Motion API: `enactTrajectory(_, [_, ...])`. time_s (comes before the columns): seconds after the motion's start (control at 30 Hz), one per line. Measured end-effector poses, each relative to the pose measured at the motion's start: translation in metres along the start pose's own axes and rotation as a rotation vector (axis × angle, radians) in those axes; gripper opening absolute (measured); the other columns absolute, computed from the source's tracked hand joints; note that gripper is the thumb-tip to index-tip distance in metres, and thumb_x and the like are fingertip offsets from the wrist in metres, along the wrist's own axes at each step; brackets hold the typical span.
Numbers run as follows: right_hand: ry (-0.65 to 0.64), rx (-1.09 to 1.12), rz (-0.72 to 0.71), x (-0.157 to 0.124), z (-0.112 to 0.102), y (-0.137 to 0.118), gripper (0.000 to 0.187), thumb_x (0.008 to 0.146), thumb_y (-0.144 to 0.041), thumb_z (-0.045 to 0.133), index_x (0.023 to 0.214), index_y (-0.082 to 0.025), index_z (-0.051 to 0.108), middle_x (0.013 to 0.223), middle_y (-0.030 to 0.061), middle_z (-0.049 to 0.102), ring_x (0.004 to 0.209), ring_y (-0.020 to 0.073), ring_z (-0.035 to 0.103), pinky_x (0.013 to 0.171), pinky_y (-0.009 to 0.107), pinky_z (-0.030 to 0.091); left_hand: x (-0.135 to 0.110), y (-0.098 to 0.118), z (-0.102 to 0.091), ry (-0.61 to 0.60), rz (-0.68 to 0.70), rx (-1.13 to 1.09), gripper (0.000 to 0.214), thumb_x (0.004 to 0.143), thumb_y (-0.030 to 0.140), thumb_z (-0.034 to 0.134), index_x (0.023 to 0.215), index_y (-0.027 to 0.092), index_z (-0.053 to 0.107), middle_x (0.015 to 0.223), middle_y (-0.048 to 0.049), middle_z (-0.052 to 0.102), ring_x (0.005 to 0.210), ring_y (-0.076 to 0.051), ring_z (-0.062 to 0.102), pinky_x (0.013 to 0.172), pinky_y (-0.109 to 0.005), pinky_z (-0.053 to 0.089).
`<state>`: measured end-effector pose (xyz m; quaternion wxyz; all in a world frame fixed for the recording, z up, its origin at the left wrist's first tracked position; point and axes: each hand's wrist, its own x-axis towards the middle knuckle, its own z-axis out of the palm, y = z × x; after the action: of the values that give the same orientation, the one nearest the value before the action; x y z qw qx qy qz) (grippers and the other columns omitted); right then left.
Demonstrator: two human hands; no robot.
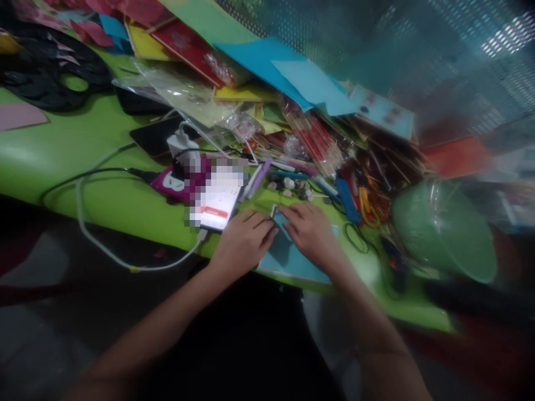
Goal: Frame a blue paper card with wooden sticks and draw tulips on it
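Observation:
A light-blue sheet lies at the near edge of the green table, under my two hands. My left hand is closed over its left side, fingers curled and thumb against them. From the right, my right hand reaches in with its fingers bent together. Between the fingertips of both hands stands a small pale piece, too blurred to name. Which fingers grip it I cannot tell. Just beyond the hands lie several small pebble-like bits, white and dark.
A lit phone on a white cable lies left of my hands, by a magenta power strip. Sticks, scissors and coloured sheets pile up behind. A green bowl stands right, a black palette-like tray far left.

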<state>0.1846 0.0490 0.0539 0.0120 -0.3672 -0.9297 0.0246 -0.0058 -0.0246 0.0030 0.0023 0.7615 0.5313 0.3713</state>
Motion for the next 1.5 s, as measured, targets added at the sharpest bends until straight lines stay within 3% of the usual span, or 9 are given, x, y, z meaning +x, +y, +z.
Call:
enactTrajectory(0.63, [0.009, -0.053, 0.005, 0.001, 0.003, -0.004, 0.042, 0.108, -0.031, 0.054, 0.147, -0.021, 0.065, 0.125, 0.0127, 0.073, 0.117, 0.0309, 0.062, 0.099, 0.044, 0.045, -0.004, -0.001, 0.005, -0.026, -0.049, -0.001, 0.023, 0.107, 0.025, 0.054, 0.103, 0.015, 0.075, 0.105, -0.0102, 0.079, 0.096, -0.026, 0.07, 0.089, -0.046, 0.058])
enactTrajectory(0.73, [0.034, -0.018, -0.015, -0.002, 0.001, 0.003, 0.043, 0.108, -0.03, 0.053, 0.149, -0.022, 0.063, 0.126, 0.012, 0.073, 0.117, 0.0296, 0.063, 0.102, 0.044, 0.045, -0.004, -0.002, 0.007, -0.053, -0.061, 0.011, 0.023, 0.106, 0.026, 0.055, 0.113, 0.015, 0.074, 0.11, -0.0111, 0.078, 0.101, -0.028, 0.07, 0.092, -0.047, 0.058])
enactTrajectory(0.87, [0.179, 0.042, 0.07, -0.023, -0.004, 0.023, 0.041, 0.109, -0.032, 0.05, 0.145, -0.021, 0.066, 0.129, 0.0126, 0.073, 0.121, 0.0295, 0.062, 0.103, 0.045, 0.046, 0.0, -0.003, 0.008, -0.096, -0.061, 0.029, 0.035, 0.104, 0.027, 0.057, 0.134, 0.014, 0.067, 0.122, -0.0157, 0.075, 0.111, -0.033, 0.067, 0.094, -0.049, 0.056])
enactTrajectory(1.03, [0.289, 0.065, 0.23, -0.065, -0.001, 0.047, 0.038, 0.109, -0.033, 0.048, 0.136, -0.022, 0.073, 0.119, 0.0122, 0.076, 0.112, 0.0297, 0.064, 0.097, 0.046, 0.047, 0.006, -0.003, 0.008, -0.164, -0.058, 0.079, 0.045, 0.104, 0.036, 0.06, 0.144, 0.017, 0.061, 0.123, -0.0162, 0.072, 0.112, -0.035, 0.065, 0.091, -0.049, 0.054])
enactTrajectory(1.23, [0.284, 0.027, 0.28, -0.097, 0.016, 0.062, 0.038, 0.108, -0.03, 0.05, 0.135, -0.022, 0.075, 0.116, 0.0122, 0.075, 0.109, 0.0294, 0.064, 0.095, 0.045, 0.047, 0.011, -0.004, 0.008, -0.229, -0.055, 0.129, 0.045, 0.102, 0.036, 0.062, 0.141, 0.015, 0.063, 0.124, -0.0172, 0.07, 0.111, -0.037, 0.063, 0.09, -0.05, 0.053])
enactTrajectory(1.5, [0.26, 0.014, 0.339, -0.101, 0.024, 0.06, 0.037, 0.107, -0.029, 0.051, 0.135, -0.022, 0.074, 0.119, 0.0113, 0.075, 0.112, 0.0286, 0.062, 0.098, 0.044, 0.047, 0.011, -0.004, 0.011, -0.235, -0.036, 0.182, 0.046, 0.101, 0.036, 0.062, 0.142, 0.016, 0.064, 0.123, -0.0166, 0.07, 0.109, -0.038, 0.063, 0.088, -0.051, 0.053])
